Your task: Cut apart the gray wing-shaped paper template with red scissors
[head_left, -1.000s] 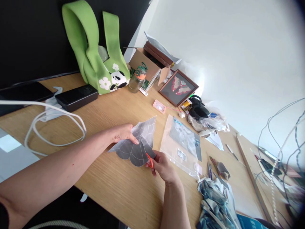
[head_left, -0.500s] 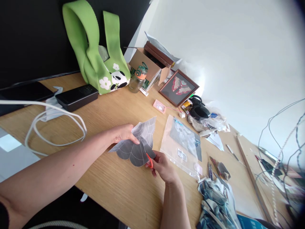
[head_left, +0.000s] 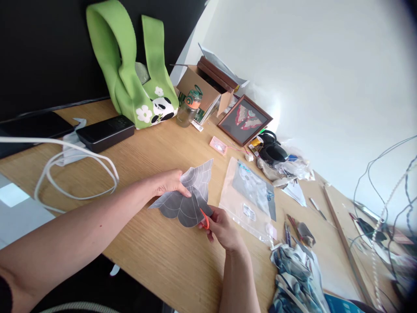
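Observation:
A grey sheet (head_left: 178, 208) with white curved lines and a scalloped lower edge is held above the wooden desk (head_left: 153, 256). My left hand (head_left: 172, 182) pinches it from the left, thumb on top and the other fingers hidden behind it. My right hand (head_left: 218, 224) is closed around the orange-red handle of a pair of scissors (head_left: 205, 219) at the sheet's lower right edge. The blades are hidden by the sheet and hand, so how far they are open does not show.
A clear plastic bag (head_left: 247, 208) lies right of my hands, a pink case (head_left: 218, 145) beyond. Behind stand a green panda bag (head_left: 143, 100), a bottle (head_left: 187, 111), a cardboard box (head_left: 202, 87) and a framed butterfly (head_left: 245, 119). A white cable (head_left: 114, 174) and crumpled cloth (head_left: 289, 269) flank my arms.

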### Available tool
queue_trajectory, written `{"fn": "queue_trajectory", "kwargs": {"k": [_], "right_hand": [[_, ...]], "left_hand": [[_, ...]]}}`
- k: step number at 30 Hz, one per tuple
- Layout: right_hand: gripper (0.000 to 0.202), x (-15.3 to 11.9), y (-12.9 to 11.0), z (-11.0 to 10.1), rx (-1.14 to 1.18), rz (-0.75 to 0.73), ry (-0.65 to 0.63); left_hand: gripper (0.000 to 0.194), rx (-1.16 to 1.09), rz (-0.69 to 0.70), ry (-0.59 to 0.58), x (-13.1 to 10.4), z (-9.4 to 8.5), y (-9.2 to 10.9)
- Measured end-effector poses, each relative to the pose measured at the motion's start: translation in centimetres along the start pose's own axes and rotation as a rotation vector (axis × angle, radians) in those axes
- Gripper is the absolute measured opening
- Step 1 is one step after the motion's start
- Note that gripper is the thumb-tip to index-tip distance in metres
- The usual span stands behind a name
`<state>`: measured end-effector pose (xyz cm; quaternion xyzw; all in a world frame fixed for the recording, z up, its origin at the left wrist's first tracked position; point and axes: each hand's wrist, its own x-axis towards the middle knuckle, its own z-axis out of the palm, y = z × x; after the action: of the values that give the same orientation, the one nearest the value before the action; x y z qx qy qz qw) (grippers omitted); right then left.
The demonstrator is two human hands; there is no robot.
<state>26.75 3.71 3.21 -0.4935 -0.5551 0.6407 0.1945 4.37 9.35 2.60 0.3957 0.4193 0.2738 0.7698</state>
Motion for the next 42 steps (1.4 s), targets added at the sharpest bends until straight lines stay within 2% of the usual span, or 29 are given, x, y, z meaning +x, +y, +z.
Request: {"fn": "queue_trajectory", "kwargs": {"k": [12,22,42], "right_hand": [[0.037,-0.1,0.12,-0.2,0.007,0.004,-0.005],[0.036,-0.02,0.14,0.01,0.0,0.012,0.016],[0.035,0.03,-0.08,0.1,0.011,0.028,0.02]], "left_hand": [[0.029,-0.011,0.026,-0.003,0.26,-0.22,-0.26],[0.031,0.002,0.051,0.05,0.45,-0.17,-0.37],[0.026,-0.01,0.046,0.012,0.44,0.04,-0.43]]}}
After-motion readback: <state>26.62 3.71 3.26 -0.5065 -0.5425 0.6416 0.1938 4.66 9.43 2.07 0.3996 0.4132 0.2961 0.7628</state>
